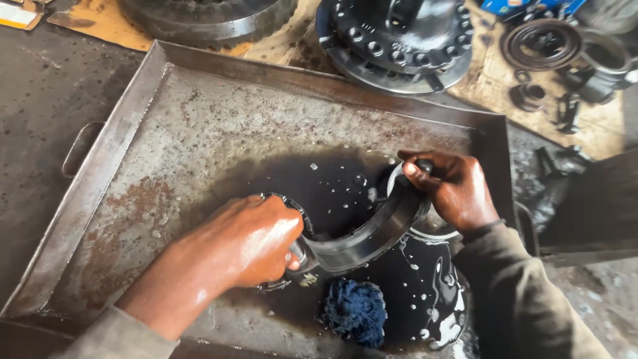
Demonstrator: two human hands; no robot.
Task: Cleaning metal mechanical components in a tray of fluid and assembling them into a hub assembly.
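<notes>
Over dark oily liquid at tray's (199, 100) 5 o'clock, both hands are gripping a threaded metal ring (372, 233): left hand (256, 242) clenching its near end, right hand (452, 189) pinching far end. Blue rag (354, 311) lying at 6 o'clock.

tray (199, 106): grey, rust-blotched | liquid (332, 186): black | rag (354, 311): dark blue | ring (372, 233): dark grey

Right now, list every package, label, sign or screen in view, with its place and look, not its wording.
Flat carton or card: top left corner on the dark floor, white with an orange-yellow edge, cut off by the frame.
Blue package or wrapper: top right edge on the brown cardboard, bright blue, mostly out of view.
No signs or screens show.
</notes>
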